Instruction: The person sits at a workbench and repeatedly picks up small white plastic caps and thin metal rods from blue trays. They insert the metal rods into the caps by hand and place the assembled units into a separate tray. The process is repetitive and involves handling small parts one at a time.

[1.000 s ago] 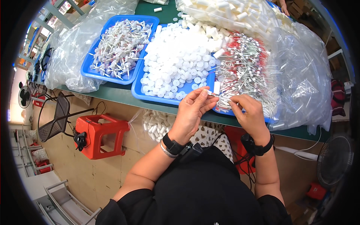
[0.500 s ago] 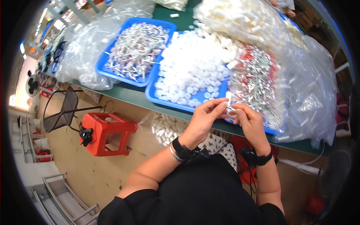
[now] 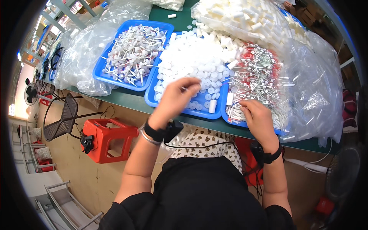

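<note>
My left hand [image 3: 177, 96] is over the front of a blue tray [image 3: 225, 90] heaped with translucent white discs [image 3: 191, 57]. Its fingers are curled toward the thumb and somewhat blurred; anything between them is hidden. At the front of the tray on the right, my right hand [image 3: 257, 118] pinches thumb and forefinger together beside a pile of thin metal pins with white and red ends [image 3: 260, 73]. What it grips, if anything, is too small to make out. A white cylinder [image 3: 212, 106] stands at the disc tray's front right corner, and another white cylinder [image 3: 229, 98] is by the pins.
On the left, another blue tray [image 3: 100, 72] holds pins fitted with discs [image 3: 134, 53]. Behind lies a big bag of white cylinders [image 3: 245, 17]. Clear plastic bags [image 3: 314, 96] flank the trays. A red stool [image 3: 97, 140], a dark chair [image 3: 67, 117] and a fan [image 3: 343, 172] stand off the table.
My hands were together at a small white piece in front of the trays. The left has moved away leftward over the discs; the right has lowered its fingertips to the pins.
</note>
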Tool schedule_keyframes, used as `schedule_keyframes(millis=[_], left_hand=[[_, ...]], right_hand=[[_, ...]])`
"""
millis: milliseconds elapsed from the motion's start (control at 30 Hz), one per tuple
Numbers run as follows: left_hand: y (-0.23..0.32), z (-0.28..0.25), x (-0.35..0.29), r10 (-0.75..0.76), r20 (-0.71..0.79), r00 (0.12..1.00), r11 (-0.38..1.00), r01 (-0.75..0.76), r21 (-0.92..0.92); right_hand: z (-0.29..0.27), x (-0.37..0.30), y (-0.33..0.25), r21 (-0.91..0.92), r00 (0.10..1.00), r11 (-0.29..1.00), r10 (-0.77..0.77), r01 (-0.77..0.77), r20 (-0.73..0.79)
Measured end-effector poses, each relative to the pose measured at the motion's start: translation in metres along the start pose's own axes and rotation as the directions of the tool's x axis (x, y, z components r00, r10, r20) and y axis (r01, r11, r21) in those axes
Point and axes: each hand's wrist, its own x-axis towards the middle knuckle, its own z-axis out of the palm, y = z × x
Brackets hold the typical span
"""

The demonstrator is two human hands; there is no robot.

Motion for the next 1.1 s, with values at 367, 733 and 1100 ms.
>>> schedule_keyframes(millis=[367, 733, 1100], left_hand=[[-0.022, 0.042, -0.001, 0.214, 0.242, 0.946, 0.781, -0.315, 0.54], [-0.003, 0.049, -0.005, -0.052, 0.135, 0.989, 0.908, 0.103, -0.407], [-0.011, 0.082, -0.023, -0.078, 0.501, 0.862, 0.163, 0.507, -0.846]], right_hand=[[0.016, 0.014, 0.014, -0.283, 0.967, 0.93, -0.194, 0.234, 0.163], [-0.005, 0.011, 0.003, 0.191, 0.994, 0.981, 0.012, 0.01, -0.112], [-0.021, 0.003, -0.017, -0.121, 0.951, 0.97, -0.234, 0.213, -0.202]])
